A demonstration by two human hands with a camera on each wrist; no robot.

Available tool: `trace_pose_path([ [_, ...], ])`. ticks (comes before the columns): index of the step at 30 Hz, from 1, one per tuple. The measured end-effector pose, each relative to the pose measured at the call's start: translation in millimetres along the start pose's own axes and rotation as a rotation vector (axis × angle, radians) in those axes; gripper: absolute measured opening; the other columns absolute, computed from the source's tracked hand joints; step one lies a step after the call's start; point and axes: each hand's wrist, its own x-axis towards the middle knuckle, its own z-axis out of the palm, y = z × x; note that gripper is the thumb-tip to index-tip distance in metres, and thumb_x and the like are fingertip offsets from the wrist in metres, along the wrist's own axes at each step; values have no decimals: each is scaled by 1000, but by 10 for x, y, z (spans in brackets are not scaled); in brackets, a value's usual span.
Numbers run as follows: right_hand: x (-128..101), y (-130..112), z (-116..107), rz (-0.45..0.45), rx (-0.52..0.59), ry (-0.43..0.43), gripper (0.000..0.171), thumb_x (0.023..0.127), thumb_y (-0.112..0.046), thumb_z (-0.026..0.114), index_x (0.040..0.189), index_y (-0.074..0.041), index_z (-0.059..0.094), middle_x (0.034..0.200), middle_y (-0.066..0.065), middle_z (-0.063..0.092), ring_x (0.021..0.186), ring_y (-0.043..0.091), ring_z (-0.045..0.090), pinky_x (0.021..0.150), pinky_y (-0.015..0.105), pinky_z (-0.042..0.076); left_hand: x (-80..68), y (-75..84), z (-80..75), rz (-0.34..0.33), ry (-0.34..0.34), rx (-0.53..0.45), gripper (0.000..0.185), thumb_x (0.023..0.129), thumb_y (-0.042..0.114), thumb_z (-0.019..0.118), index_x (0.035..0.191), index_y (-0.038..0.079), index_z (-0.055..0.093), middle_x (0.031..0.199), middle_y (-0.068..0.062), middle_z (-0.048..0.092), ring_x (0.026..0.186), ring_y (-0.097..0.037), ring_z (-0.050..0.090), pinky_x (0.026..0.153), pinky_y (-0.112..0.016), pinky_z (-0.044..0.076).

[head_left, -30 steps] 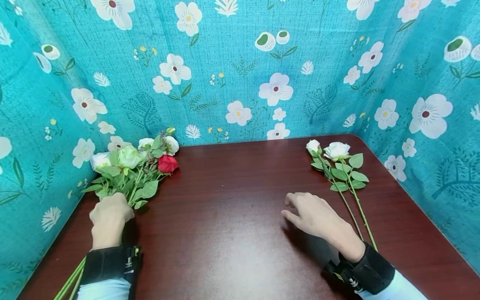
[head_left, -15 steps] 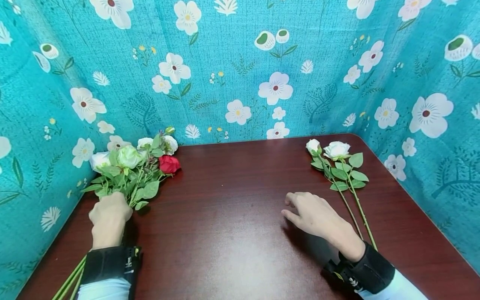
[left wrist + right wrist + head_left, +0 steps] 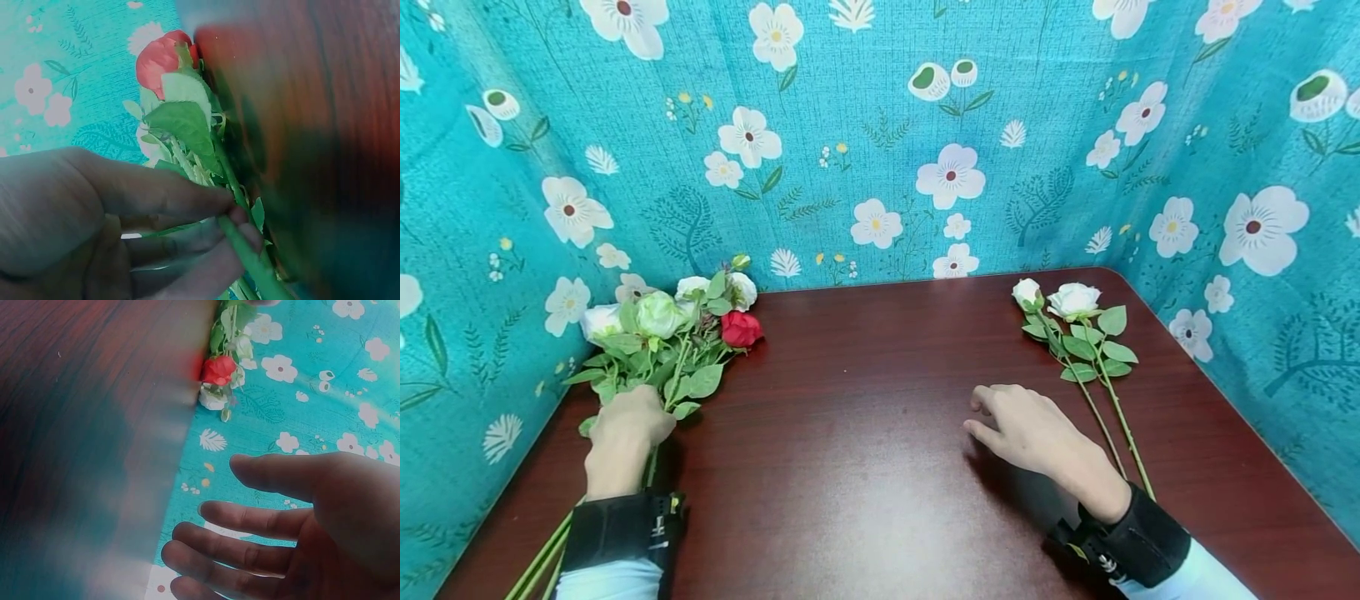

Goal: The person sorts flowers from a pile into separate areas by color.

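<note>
On the left of the table lies a bunch of flowers, white and pale green blooms with a red rose at its right side. My left hand is at the lower end of their leaves. Thumb and fingers pinch a green flower stem in the left wrist view; the leaves and hand hide which bloom it belongs to. My right hand holds nothing. Its fingers are relaxed and apart in the right wrist view, low over the table left of two white roses.
Long stems stretch under the left forearm toward the front. The white roses' stems run beneath the right wrist. A teal flowered cloth rises around the back and sides of the dark wooden table.
My left hand has shifted slightly to the right. The red rose has moved a little to the right, and nearby leaves have stirred. My right hand has stayed in place.
</note>
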Motion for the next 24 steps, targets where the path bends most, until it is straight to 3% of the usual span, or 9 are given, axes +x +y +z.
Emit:
trace_pose_path([
  [6,-5,0,-6,-5,8,1,20,95,-23,75,106,-8,70,87,-1,66,76,13,61,62,33,51,-23,27,7,25,-15,-28,20,96,15,50,78,5,54,71,-15,59,70,-35,59,60,-47,47],
  [10,2,3,-3,-1,6,1,20,95,-24,75,107,-8,70,89,-1,66,78,13,62,63,33,52,-33,44,25,36,1,-45,21,99,15,50,79,8,49,69,-13,57,66,-31,56,57,-44,44],
  [19,0,5,-1,-13,-3,2,19,95,-24,75,104,-8,70,85,-3,65,76,12,60,63,33,52,-6,79,78,148,26,-61,43,99,8,54,61,18,37,56,4,30,51,-15,34,50,-31,35],
  [24,-4,5,4,-11,-1,-2,19,95,-24,75,104,-8,70,86,-2,65,77,13,61,63,34,52,2,98,67,176,52,-55,46,96,6,55,58,20,34,57,6,26,52,-13,30,50,-29,33],
])
